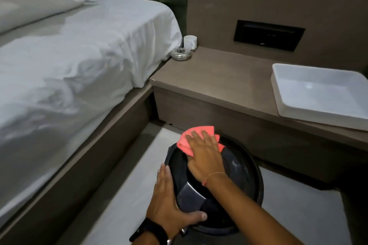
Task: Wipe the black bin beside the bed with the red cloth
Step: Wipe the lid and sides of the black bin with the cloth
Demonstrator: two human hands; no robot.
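Seen from the head camera, one black bin [235, 175] stands on the pale floor [127, 175] between the bed [69, 61] and a low brown worktop [219, 77], with two bare hands on it and one red cloth [187, 137] at its far rim. The right hand [205, 153] lies flat on the cloth, its fingers [197, 135] spread fairly wide and pressing the folded fabric against the bin's rim and domed lid; part of the cloth shows on either side of the hand. A thin cord circles that wrist. The left hand [169, 205] grips the bin's near left edge, four fingers laid along the outside and the thumb hooked over the front of the lid, closed firmly on the bin. A black watch [151, 230] sits on the left wrist. Around the bin, the bed carries white sheets and two pillows [35, 0] stacked at its head. On the worktop stand one white cup [190, 42] and one round metal ashtray [181, 54], just beside each other in the corner nearest the mattress, and one white rectangular tray [318, 93] well apart at the right end, overhanging the front edge. One black panel [268, 35] is set into the brown wall above the worktop. The right forearm crosses over the bin's lid and hides part of it.
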